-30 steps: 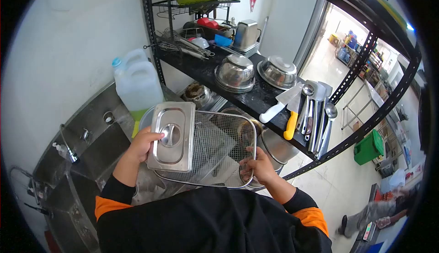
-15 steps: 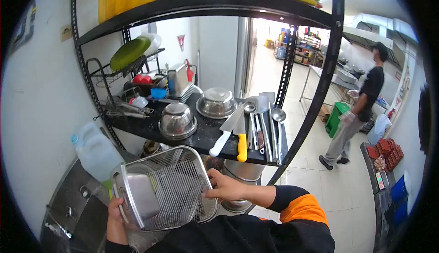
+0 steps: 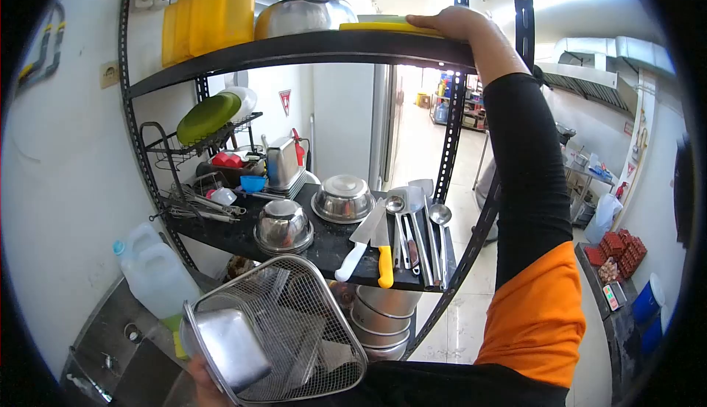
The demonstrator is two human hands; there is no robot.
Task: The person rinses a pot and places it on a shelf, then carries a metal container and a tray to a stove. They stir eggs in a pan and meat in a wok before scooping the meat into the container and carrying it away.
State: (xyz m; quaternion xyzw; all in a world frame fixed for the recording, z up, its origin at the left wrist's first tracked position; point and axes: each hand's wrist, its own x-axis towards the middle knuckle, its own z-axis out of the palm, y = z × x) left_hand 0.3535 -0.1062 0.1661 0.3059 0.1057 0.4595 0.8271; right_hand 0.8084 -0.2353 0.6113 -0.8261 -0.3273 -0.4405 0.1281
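A wire mesh basket tilts in front of me at the lower left, with my left hand closed on its near left edge. Inside it lies a rectangular stainless steel container; other metal pieces farther in are hard to make out. Raised to the top shelf, my right hand rests over a yellow cutting board, with a green board partly showing above it. Its one visible digit stretches left along the boards, while the other fingers are hidden.
The black rack's middle shelf bears steel bowls, two knives, ladles and spatulas. Yellow containers stand on the top shelf. A plastic jug is by the sink; stacked pots sit below.
My right hand has left the basket's right side and risen to the boards on the top shelf. The basket has turned slightly in my left hand. The co-worker is mostly hidden behind my arm.
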